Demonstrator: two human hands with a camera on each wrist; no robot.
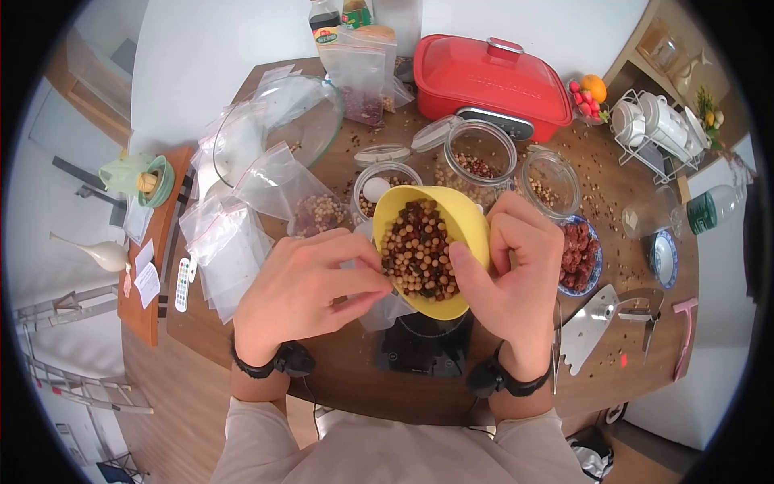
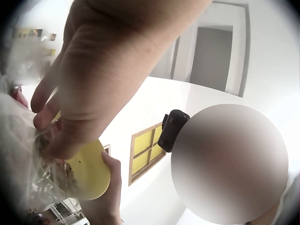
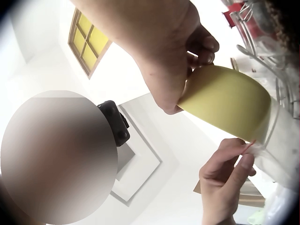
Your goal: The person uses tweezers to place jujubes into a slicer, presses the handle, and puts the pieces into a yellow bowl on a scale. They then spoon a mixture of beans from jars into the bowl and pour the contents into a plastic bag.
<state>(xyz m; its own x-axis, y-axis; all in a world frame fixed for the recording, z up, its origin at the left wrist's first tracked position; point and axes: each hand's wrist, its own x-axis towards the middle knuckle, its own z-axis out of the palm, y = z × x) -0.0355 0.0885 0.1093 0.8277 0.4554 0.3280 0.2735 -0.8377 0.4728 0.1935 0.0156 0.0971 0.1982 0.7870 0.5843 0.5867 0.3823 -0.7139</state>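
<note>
A yellow bowl is tilted in front of the body, its mouth turned toward the wearer and the left hand. Inside lies a mix of tan and dark brown round beans or seeds. My right hand grips the bowl by its right side, thumb over the rim. At the opposite rim my left hand pinches the red-lined edge of a clear zip bag, plain in the right wrist view. The bag spreads against the bowl's mouth side; in the head view the bowl and hand hide most of it.
Below the hands is a black flat scale-like device. Open glass jars stand behind, before a red lidded cooker. Zip bags pile at left. A blue-patterned bowl of dark red pieces and a metal blade lie right.
</note>
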